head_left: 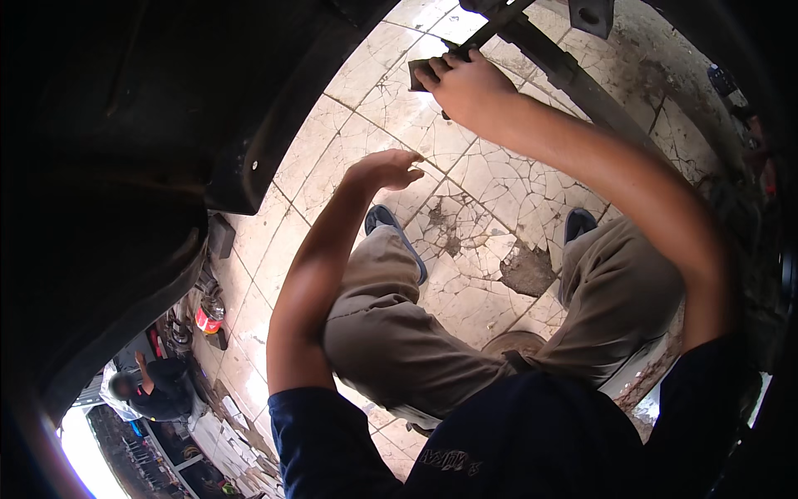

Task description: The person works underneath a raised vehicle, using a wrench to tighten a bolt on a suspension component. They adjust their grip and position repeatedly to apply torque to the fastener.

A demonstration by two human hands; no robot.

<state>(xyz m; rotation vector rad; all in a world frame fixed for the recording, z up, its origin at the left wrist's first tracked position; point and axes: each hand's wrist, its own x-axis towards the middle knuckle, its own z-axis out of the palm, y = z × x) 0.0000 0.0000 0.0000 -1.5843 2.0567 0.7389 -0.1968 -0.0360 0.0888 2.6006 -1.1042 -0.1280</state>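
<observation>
- Nearest the camera is the dark navy shirt point(532, 432), soft matte cloth with pale lettering across the chest.
- The dark block point(421, 75) is at the upper middle, raised in view over the floor; it is angular, black-looking, and partly hidden by fingers.
- It lies at the fingertips of the right grip point(470, 83), on their left side; its long axis seems to slant up toward the right, roughly in line with a dark bar point(500, 22). Whether the two are joined I cannot tell.
- The right grip is the nearer one, its bent fingers clamped over the block; the underside is hidden.
- The left grip point(386, 170) is below and left of the block, well apart from it, its thumb and fingers parted with nothing between them.
- Right of the block, a long straight beam point(553, 62) runs down to the right, dark at its upper end and greyer, worn-looking lower down.
- Beneath spreads the floor point(332, 141), glossy cream tile webbed with cracks, with a rough, grey-brown broken patch point(528, 268).
- Creased brown trousers point(391, 341) and dark blue shoes point(580, 223) frame that patch.
- On the left, a smooth black panel point(125, 125) curves over much of the view.
- Beyond it are a clear bottle with a red label point(210, 318) and another person point(162, 387) in dark clothes.
</observation>
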